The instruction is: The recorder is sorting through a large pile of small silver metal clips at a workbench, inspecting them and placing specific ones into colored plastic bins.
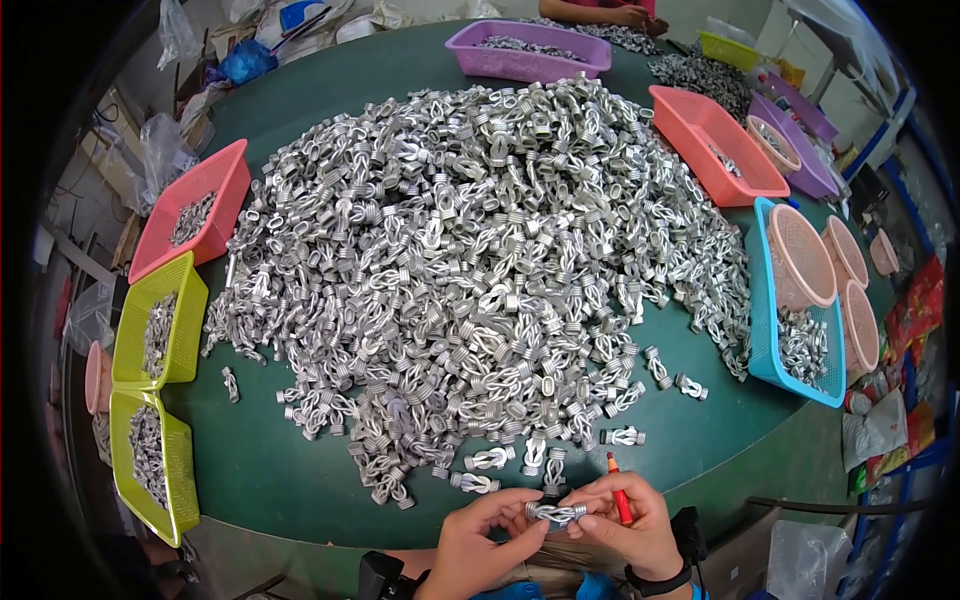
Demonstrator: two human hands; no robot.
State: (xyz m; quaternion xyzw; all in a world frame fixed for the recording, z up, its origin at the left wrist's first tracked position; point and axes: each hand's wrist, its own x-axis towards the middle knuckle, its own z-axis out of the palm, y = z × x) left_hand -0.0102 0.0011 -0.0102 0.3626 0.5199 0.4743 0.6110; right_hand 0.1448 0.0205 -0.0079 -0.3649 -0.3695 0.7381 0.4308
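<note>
Left hand [485, 545] and right hand [638, 530] pinch opposite ends of one twisted metal fitting [556, 513] at the near edge of the desk [265, 470]; the right also holds a red marker [622, 507]. Beyond, the fitting heap [470, 260] suggests much is left; pieces in the far purple basket [530, 66] may be done.

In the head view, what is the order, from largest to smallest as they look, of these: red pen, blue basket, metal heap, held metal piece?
1. Metal heap
2. Blue basket
3. Red pen and held metal piece: similar and partly covered, so I leave these two unranked.
</note>
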